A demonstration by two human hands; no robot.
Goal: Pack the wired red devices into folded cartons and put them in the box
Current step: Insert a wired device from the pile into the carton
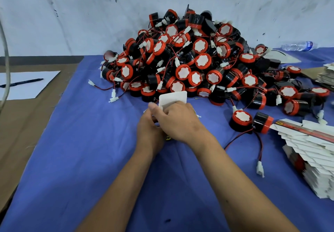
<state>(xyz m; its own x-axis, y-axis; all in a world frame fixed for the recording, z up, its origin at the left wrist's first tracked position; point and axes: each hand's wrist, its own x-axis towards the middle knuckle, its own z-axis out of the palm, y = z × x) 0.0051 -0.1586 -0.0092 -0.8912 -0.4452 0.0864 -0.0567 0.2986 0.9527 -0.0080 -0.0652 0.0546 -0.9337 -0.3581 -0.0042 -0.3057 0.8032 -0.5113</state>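
Observation:
A big heap of red-and-black wired devices [189, 60] lies at the back of the blue cloth [90, 159]. In front of it both my hands hold one small carton [172, 97], whose white flap stands up above my fingers. My right hand [178, 121] lies over the carton with fingers curled on it. My left hand [149, 132] grips it from the left and below, partly hidden under the right. The carton's body is mostly covered. Two loose devices [251, 121] lie to the right.
A stack of flat unfolded cartons [312, 155] lies at the right edge, with more [327, 76] at the far right. A white sheet with a black pen [21, 83] rests on brown cardboard at the left. A water bottle [298, 45] lies at the back right.

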